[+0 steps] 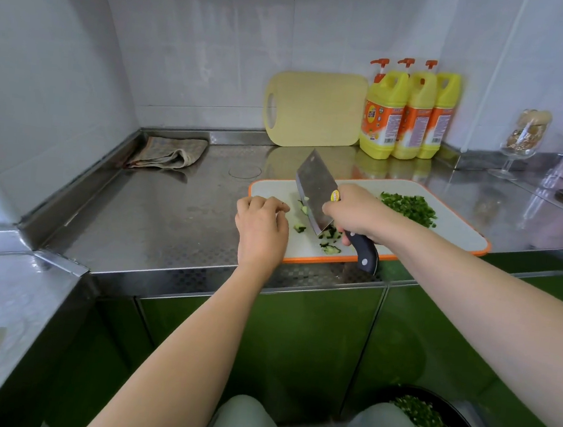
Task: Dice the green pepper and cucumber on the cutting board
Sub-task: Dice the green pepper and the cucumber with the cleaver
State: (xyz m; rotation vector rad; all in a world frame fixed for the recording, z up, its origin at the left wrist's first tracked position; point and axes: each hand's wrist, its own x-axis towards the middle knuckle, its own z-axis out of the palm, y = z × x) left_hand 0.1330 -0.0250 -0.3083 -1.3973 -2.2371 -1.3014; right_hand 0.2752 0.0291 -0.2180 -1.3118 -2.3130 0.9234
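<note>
Right hand (pixel 354 213) fingers grip cleaver (pixel 313 190), blade among cucumber bits (pixel 330 240). Left hand (pixel 261 227) curled on cutting board (pixel 457 230); any hold unclear.

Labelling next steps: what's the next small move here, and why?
Probably chop the cleaver down through the cucumber pieces under its edge: they look coarser than the diced pepper pile, the right hand grips the handle, and the left hand rests curled on the cutting board beside them.
</note>
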